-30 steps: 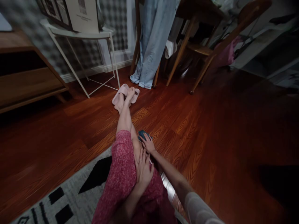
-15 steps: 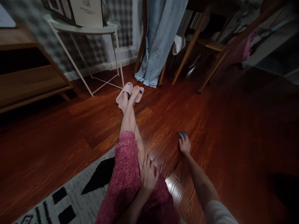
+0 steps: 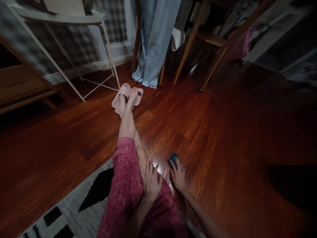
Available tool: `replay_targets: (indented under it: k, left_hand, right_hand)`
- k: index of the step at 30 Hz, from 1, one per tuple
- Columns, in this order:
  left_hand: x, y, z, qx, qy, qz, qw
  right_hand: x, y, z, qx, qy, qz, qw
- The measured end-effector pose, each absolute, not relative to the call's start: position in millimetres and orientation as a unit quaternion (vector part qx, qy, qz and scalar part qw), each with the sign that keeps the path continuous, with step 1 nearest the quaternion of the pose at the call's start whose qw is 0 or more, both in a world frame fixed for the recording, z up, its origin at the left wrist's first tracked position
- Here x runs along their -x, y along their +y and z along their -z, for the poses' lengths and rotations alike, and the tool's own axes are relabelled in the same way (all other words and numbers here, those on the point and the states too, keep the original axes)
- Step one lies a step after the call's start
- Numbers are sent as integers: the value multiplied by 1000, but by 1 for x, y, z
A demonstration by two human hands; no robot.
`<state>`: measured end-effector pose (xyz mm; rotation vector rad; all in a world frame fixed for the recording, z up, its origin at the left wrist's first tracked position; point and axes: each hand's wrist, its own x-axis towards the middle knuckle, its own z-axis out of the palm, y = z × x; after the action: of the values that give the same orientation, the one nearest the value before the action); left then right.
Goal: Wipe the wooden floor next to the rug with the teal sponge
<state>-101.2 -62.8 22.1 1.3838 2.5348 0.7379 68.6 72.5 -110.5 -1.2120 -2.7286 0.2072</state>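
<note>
My right hand (image 3: pixel 177 174) presses a small dark teal cloth (image 3: pixel 173 159) to the glossy reddish-brown wooden floor (image 3: pixel 163 140), just right of my legs. Its fingers lie over the cloth and cover part of it. My left hand (image 3: pixel 151 183) rests on my bent leg at the hem of the pink trousers (image 3: pixel 127 165). The fingers of that hand are spread, with a ring on one, and it holds nothing.
A patterned rug (image 3: pixel 91 198) lies under my legs. Pink slippers (image 3: pixel 119 96) are at my feet. Beyond stand a white metal side table (image 3: pixel 59 19), a wooden cabinet (image 3: pixel 22 82) and wooden chair legs (image 3: pixel 213 71). Light blue jeans (image 3: pixel 156 43) hang down to the floor.
My right hand has drawn the cloth back across the floor, nearer to my body and my left hand. The left hand stays on the leg. The view has shifted slightly right.
</note>
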Motion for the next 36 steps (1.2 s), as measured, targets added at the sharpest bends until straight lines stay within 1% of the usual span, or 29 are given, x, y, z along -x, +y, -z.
replay_targets:
  k: [2, 5, 7, 9, 12, 16, 20, 24, 27, 30, 33, 36]
  left_hand:
    - [103, -64, -21, -470, 846, -244, 65]
    - [104, -67, -21, -482, 842, -235, 55]
    - [104, -69, -22, -487, 842, -225, 52]
    - [104, -70, -22, -491, 842, -217, 54]
    - [104, -70, -21, -494, 842, -209, 60]
    - [104, -67, -17, -488, 847, -199, 73]
    - [100, -64, -17, -471, 853, -203, 95]
    - [98, -62, -19, -462, 853, -216, 108]
    - [99, -63, -18, -465, 852, -215, 103]
    - [99, -63, -17, -471, 850, -220, 83]
    - [99, -64, -17, -484, 841, -234, 62]
    - [101, -64, -19, -484, 839, -242, 56]
  right_hand:
    - [-26, 63, 104, 299, -948, -89, 56]
    - [39, 77, 94, 184, -974, -123, 47]
    - [78, 102, 87, 143, -978, -141, 52]
    - [113, 135, 83, 134, -978, -150, 58]
    - [150, 191, 82, 177, -971, -147, 66]
    - [157, 261, 88, 303, -941, -126, 84]
    - [112, 316, 97, 427, -892, -95, 110]
    - [35, 341, 100, 558, -817, -70, 126]
    - [-15, 335, 96, 626, -767, -50, 135]
    - [-41, 308, 94, 658, -739, -35, 138]
    - [-47, 262, 97, 656, -741, -25, 142]
    - [-40, 197, 105, 606, -781, -25, 148]
